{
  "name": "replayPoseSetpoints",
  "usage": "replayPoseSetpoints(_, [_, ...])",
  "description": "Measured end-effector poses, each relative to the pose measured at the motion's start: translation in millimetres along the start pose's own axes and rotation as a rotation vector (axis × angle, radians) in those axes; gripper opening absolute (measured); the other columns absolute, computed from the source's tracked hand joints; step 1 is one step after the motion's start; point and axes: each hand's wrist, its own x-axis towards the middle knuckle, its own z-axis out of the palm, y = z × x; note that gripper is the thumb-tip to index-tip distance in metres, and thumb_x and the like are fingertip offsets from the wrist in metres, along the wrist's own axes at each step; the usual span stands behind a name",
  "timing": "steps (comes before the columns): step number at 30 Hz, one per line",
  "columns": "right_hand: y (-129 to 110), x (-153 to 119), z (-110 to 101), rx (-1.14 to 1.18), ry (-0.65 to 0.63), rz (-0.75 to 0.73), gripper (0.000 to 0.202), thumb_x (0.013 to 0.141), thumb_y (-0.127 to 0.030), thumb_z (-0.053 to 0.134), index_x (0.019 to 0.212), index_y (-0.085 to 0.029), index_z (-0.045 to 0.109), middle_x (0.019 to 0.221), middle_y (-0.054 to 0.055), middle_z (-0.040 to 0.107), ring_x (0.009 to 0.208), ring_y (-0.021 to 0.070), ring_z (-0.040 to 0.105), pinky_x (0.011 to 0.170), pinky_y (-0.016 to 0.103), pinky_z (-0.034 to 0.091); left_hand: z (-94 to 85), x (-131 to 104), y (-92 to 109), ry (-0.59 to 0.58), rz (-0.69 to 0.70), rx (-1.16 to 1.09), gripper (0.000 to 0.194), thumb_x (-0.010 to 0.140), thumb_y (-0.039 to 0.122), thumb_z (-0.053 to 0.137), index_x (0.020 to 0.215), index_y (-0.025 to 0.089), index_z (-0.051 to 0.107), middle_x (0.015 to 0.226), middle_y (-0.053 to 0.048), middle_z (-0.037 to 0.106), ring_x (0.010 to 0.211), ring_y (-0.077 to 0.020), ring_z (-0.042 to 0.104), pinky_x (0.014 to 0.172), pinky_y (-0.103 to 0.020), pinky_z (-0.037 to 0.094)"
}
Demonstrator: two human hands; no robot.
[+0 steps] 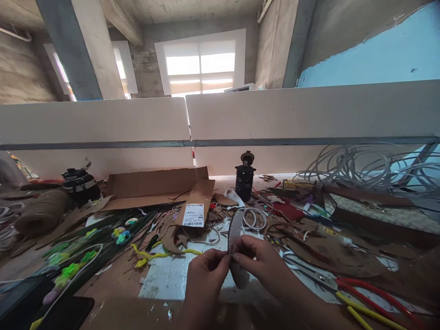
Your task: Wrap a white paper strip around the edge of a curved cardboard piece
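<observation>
Over the near middle of the table, a long, curved, flat grey piece with a dark edge (235,225) stands roughly upright between my hands. My left hand (206,275) pinches its left edge, thumb and index finger pressed together. My right hand (256,260) grips it from the other side, fingers curled around its middle. The fingertips of both hands nearly meet at the dark edge, and any small thing between them is hidden. Just left of my hands lie a crescent-shaped cardboard cutout (171,242) and a yellow fuzzy stem (154,255).
Red-handled cutters (357,284) lie at right, near coiled white cord (255,219). A black tumbler (244,181) with its lid up stands behind. Cardboard (154,181), a twine spool (46,215) and fuzzy flowers (70,271) crowd the left. A white partition (292,114) rises behind.
</observation>
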Motion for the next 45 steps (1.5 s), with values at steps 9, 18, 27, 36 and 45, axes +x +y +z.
replayPoseSetpoints(9, [0.1, -1.6, -0.1, -0.069, 0.008, -0.005, 0.006, 0.08, -0.018, 0.058, 0.075, -0.018, 0.061, 0.072, -0.001, 0.062, 0.07, 0.0154, 0.054, 0.063, 0.025, 0.038, 0.0, 1.7, -1.5, -0.005, 0.002, 0.014, 0.023, 0.069, 0.037, 0.072, 0.072, 0.015, 0.078, 0.069, -0.008, 0.076, 0.068, -0.0219, 0.064, 0.064, -0.029, 0.048])
replayPoseSetpoints(18, [-2.0, -1.4, 0.3, -0.074, 0.016, 0.0, 0.006, 0.08, -0.02, 0.058, 0.075, -0.018, 0.06, 0.072, -0.002, 0.062, 0.07, 0.0155, 0.056, 0.064, 0.025, 0.04, -0.9, 2.7, -2.9, -0.019, -0.025, -0.017, 0.024, 0.07, 0.039, 0.075, 0.072, 0.015, 0.078, 0.07, -0.007, 0.076, 0.067, -0.0201, 0.062, 0.062, -0.028, 0.047])
replayPoseSetpoints(27, [-1.5, -1.3, -0.3, -0.088, 0.017, -0.015, 0.007, 0.081, -0.018, 0.058, 0.075, -0.018, 0.06, 0.072, -0.002, 0.061, 0.07, 0.015, 0.055, 0.063, 0.024, 0.039, -3.3, 2.3, -4.0, -0.031, -0.035, -0.008, 0.027, 0.07, 0.042, 0.075, 0.073, 0.015, 0.078, 0.068, -0.007, 0.074, 0.067, -0.0206, 0.063, 0.063, -0.029, 0.048])
replayPoseSetpoints(36, [-0.6, -2.1, -0.4, -0.068, 0.014, -0.009, 0.006, 0.082, -0.02, 0.058, 0.076, -0.018, 0.06, 0.073, -0.001, 0.062, 0.07, 0.0158, 0.055, 0.063, 0.024, 0.039, -2.4, 1.9, -2.9, -0.041, -0.06, -0.03, 0.028, 0.069, 0.043, 0.075, 0.074, 0.016, 0.079, 0.072, -0.008, 0.076, 0.071, -0.0218, 0.064, 0.064, -0.029, 0.048])
replayPoseSetpoints(45, [-4.5, -1.0, 0.3, -0.118, 0.015, -0.013, 0.007, 0.081, -0.021, 0.059, 0.075, -0.018, 0.061, 0.073, -0.001, 0.062, 0.071, 0.0163, 0.055, 0.064, 0.025, 0.039, -2.0, 3.6, -4.5, -0.03, -0.016, 0.002, 0.023, 0.07, 0.038, 0.074, 0.07, 0.016, 0.078, 0.066, -0.006, 0.073, 0.065, -0.0195, 0.062, 0.062, -0.027, 0.047])
